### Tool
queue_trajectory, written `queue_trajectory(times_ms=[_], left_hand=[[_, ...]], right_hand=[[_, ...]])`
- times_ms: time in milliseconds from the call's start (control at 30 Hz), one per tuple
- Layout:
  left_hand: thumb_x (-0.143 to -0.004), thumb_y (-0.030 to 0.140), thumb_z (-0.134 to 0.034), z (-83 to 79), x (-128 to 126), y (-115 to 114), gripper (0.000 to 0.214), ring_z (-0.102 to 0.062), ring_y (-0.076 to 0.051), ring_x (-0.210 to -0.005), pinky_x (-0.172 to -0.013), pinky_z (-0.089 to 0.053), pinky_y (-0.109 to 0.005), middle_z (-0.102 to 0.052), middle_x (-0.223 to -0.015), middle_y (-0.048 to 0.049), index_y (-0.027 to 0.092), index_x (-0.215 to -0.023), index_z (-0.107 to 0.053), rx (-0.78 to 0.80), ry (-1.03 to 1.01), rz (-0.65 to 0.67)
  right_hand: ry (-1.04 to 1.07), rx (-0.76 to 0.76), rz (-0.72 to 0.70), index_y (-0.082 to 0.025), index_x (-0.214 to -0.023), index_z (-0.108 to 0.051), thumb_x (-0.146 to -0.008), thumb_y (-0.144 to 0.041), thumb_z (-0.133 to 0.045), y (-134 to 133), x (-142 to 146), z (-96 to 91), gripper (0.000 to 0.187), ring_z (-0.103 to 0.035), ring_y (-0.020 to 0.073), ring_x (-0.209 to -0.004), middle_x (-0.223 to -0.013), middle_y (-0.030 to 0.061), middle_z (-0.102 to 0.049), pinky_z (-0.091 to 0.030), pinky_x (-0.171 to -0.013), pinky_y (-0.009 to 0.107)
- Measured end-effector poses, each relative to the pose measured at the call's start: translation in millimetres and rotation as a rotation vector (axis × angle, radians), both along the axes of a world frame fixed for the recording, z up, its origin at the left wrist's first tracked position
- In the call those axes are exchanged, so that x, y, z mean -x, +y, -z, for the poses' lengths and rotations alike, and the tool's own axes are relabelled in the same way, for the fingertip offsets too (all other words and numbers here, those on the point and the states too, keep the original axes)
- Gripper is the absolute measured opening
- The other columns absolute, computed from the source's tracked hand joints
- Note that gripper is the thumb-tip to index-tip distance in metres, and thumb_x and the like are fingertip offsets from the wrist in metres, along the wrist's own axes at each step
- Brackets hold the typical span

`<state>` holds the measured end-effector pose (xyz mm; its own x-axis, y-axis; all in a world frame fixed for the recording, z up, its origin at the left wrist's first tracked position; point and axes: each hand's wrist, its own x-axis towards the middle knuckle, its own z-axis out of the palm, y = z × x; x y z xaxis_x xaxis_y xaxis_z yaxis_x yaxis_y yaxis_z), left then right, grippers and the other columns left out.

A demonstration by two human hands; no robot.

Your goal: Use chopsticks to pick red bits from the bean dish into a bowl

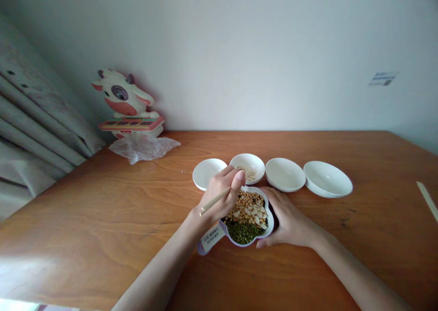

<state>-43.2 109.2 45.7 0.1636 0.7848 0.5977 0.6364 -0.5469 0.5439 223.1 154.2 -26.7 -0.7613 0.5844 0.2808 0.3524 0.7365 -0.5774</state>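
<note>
My left hand (222,194) is closed around a wooden chopstick (215,200), just above a flower-shaped divided dish (270,219) with a lilac rim. The chopstick's tip is hidden behind my fingers. Yellow peas (244,201), pale flat seeds (251,213) and green mung beans (242,232) fill the dish. My right hand (287,219) grips the dish's right side. Behind it stand several white bowls, and one bowl (248,168) holds pale seeds. A white label (212,237) covers the dish's handle, close to my left wrist.
The wooden table (102,201) has white bowls (327,179) in a row. A cow figurine (126,101) and a plastic bag (143,147) stand at the back left, beside a grey curtain (34,119). A wooden stick (427,200) lies at the right edge.
</note>
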Motion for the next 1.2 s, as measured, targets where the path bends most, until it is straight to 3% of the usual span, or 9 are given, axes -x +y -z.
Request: queue_trajectory(times_ms=[100,233,500,767,1067,1200], left_hand=[[-0.125,0.051,-0.024,-2.1,1.0,-1.4,0.064,-0.062,-0.02,-0.078,-0.074,-0.05,-0.033,-0.066,-0.087,-0.0052,0.02,-0.088,-0.065,0.097,0.054,-0.006],[-0.125,0.051,-0.026,0.4,6.0,-8.2,0.062,-0.063,-0.02,-0.08,-0.074,-0.051,-0.033,-0.066,-0.089,-0.0053,0.02,-0.09,-0.067,0.106,0.049,0.0],[-0.125,0.042,-0.029,12.1,19.5,-17.0,0.057,-0.064,-0.021,-0.08,-0.076,-0.053,-0.034,-0.066,-0.086,-0.0062,0.018,-0.09,-0.067,-0.088,0.087,0.088],[-0.124,0.033,-0.035,7.6,26.8,-22.1,0.049,-0.067,-0.021,-0.08,-0.073,-0.056,-0.034,-0.071,-0.087,-0.0078,0.017,-0.09,-0.067,-0.228,0.212,0.189],[-0.123,0.028,-0.034,24.0,41.6,-33.6,0.044,-0.066,-0.019,-0.08,-0.072,-0.055,-0.031,-0.07,-0.089,-0.0062,0.019,-0.095,-0.066,-0.211,0.172,0.177],[-0.123,0.027,-0.032,31.6,41.6,-33.8,0.045,-0.066,-0.019,-0.08,-0.074,-0.054,-0.03,-0.069,-0.087,-0.0052,0.02,-0.095,-0.066,-0.2,0.144,0.173]], right_hand=[[0.0,-0.007,0.001,-0.032,-0.173,-0.031,-0.064,-0.08,-0.1,-0.8,-0.6,1.2,0.138,-0.054,0.0477,-0.152,-0.164,0.0192,-0.056,-0.044,-0.129,0.068],[0.002,0.004,-0.005,-0.033,-0.172,-0.031,-0.065,-0.078,-0.101,-1.4,0.1,-1.7,0.137,-0.054,0.0473,-0.152,-0.163,0.0185,-0.056,-0.044,-0.129,0.068],[0.043,-0.022,-0.015,-0.033,-0.175,-0.03,-0.064,-0.075,-0.103,-1.3,0.8,-0.8,0.14,-0.056,0.0492,-0.152,-0.165,0.0198,-0.056,-0.044,-0.129,0.07],[0.027,-0.01,-0.001,-0.03,-0.181,-0.017,-0.06,-0.081,-0.102,2.7,-5.1,16.4,0.157,-0.046,0.056,-0.16,-0.175,0.0264,-0.044,-0.041,-0.13,0.076],[0.044,0.015,-0.023,-0.023,-0.183,-0.002,-0.062,-0.08,-0.101,4.8,-7.2,16.7,0.166,-0.034,0.0588,-0.167,-0.184,0.0313,-0.027,-0.035,-0.133,0.077],[0.083,0.022,-0.05,-0.023,-0.183,-0.004,-0.071,-0.072,-0.097,3.9,-7.6,13.4,0.153,-0.037,0.0569,-0.166,-0.183,0.0297,-0.032,-0.034,-0.133,0.078]])
